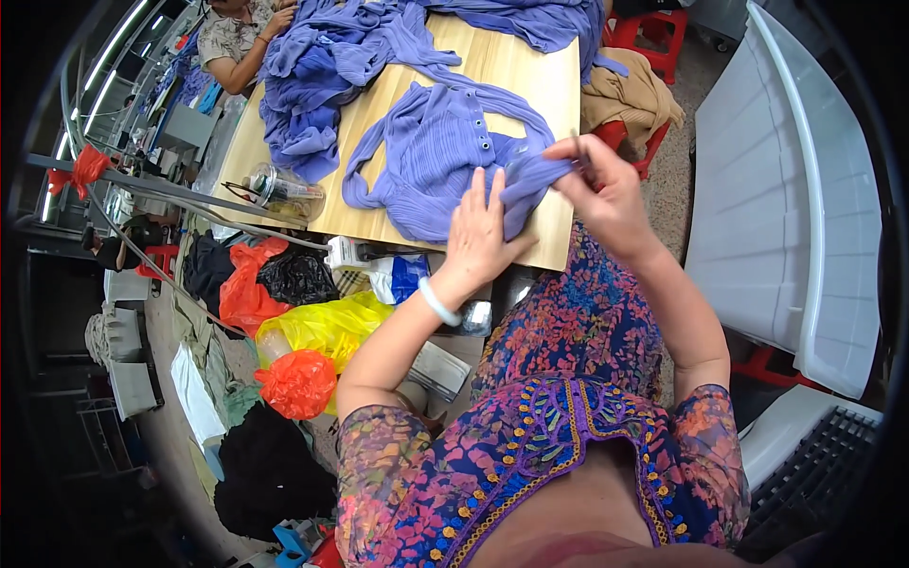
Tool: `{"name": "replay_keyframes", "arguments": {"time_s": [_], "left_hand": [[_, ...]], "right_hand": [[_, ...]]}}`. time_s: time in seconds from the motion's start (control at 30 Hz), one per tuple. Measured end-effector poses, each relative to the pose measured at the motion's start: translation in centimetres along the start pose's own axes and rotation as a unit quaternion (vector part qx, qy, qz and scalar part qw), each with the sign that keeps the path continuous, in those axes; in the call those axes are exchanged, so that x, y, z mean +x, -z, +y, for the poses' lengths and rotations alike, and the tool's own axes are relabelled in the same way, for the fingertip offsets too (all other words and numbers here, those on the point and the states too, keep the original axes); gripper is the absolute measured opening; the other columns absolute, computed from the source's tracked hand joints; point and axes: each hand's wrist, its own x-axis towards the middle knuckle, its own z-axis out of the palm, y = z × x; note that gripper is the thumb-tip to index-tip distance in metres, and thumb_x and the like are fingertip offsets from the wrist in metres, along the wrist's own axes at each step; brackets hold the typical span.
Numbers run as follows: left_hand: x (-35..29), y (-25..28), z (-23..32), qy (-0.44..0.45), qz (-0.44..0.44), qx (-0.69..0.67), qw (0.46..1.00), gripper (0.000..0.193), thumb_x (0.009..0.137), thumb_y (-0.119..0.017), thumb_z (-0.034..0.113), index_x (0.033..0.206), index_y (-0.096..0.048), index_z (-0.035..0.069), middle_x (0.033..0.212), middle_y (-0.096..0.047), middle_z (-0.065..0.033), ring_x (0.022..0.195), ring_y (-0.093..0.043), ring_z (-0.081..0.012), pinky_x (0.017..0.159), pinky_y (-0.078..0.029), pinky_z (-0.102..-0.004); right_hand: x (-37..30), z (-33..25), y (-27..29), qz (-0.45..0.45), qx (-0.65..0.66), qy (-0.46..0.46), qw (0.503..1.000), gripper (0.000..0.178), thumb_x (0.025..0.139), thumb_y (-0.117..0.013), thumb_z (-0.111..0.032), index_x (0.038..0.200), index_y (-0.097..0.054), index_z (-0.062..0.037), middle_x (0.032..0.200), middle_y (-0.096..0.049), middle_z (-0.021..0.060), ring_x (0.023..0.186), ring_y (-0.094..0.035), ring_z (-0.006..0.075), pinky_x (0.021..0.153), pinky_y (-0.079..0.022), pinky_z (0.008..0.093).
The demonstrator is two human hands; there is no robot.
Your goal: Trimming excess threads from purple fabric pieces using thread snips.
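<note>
A purple ribbed knit garment (421,161) with a row of dark-ringed buttons or eyelets lies spread on the wooden table (369,222) in front of me. My left hand (481,229) rests on its near edge, fingers stretched out and pressing the cloth. At the table's right edge, my right hand (606,189) pinches a narrow part of the same garment between thumb and fingers and draws it out to the right. Something small and dark shows at the right fingers, too blurred to name.
More purple garments (308,95) are heaped at the table's far left and far edge. A clear jar (275,185) with tools stands at the left corner. Plastic bags (327,327) lie below. Brown cloth (630,95) covers a red stool; a large pale bin (767,189) stands right. Another person sits far left.
</note>
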Motion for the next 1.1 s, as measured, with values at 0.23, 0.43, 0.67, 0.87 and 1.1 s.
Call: {"name": "replay_keyframes", "arguments": {"time_s": [0.23, 0.43, 0.67, 0.87, 1.1], "left_hand": [[8.8, 6.8, -8.3, 0.151, 0.147, -0.094, 0.973, 0.022, 0.079, -0.050, 0.018, 0.085, -0.056, -0.002, 0.083, -0.058, -0.0244, 0.081, -0.056, -0.0382, 0.069, -0.044, -0.0388], [13.4, 18.9, -23.1, 0.173, 0.331, -0.127, 0.919, 0.035, 0.079, -0.050, 0.026, 0.098, -0.055, -0.004, 0.084, -0.061, -0.0212, 0.079, -0.060, -0.0284, 0.070, -0.046, -0.0349], [7.9, 4.8, -14.0, -0.009, 0.189, 0.111, 0.976, 0.027, 0.073, -0.056, 0.012, 0.096, -0.051, -0.002, 0.094, -0.052, -0.0219, 0.088, -0.049, -0.0374, 0.079, -0.040, -0.0405], [2.5, -3.0, -8.0, 0.058, 0.037, 0.089, 0.994, 0.032, 0.069, -0.065, 0.025, 0.086, -0.051, 0.002, 0.083, -0.046, -0.0145, 0.079, -0.049, -0.0311, 0.065, -0.043, -0.0390], [3.5, -5.2, -9.2, 0.099, 0.030, 0.142, 0.984, 0.009, 0.073, -0.051, 0.009, 0.078, -0.050, 0.001, 0.079, -0.049, -0.0165, 0.073, -0.052, -0.0345, 0.063, -0.045, -0.0446]], "right_hand": [[1.9, 0.4, 0.2, 0.035, -0.096, -0.045, 0.994, 0.028, 0.074, -0.058, -0.005, 0.101, -0.054, -0.0031, 0.089, -0.060, 0.0067, 0.072, -0.055, 0.0086, 0.060, -0.044, 0.0218], [1.9, 8.7, -1.5, 0.008, -0.128, -0.062, 0.990, 0.023, 0.076, -0.058, -0.014, 0.095, -0.056, -0.0008, 0.083, -0.061, 0.0099, 0.077, -0.059, 0.0168, 0.067, -0.045, 0.0272], [0.6, 13.9, -3.0, -0.039, -0.132, -0.116, 0.984, 0.021, 0.073, -0.056, -0.014, 0.089, -0.056, -0.0004, 0.076, -0.059, 0.0129, 0.073, -0.059, 0.0254, 0.066, -0.045, 0.0315], [1.1, 14.7, -2.7, -0.080, -0.162, -0.166, 0.969, 0.023, 0.077, -0.057, -0.015, 0.094, -0.056, 0.0005, 0.081, -0.061, 0.0106, 0.078, -0.059, 0.0176, 0.071, -0.045, 0.0270], [0.7, 15.2, -3.3, -0.073, -0.136, -0.185, 0.971, 0.026, 0.077, -0.057, -0.017, 0.096, -0.057, 0.0006, 0.082, -0.062, 0.0105, 0.080, -0.059, 0.0174, 0.073, -0.045, 0.0274]]}}
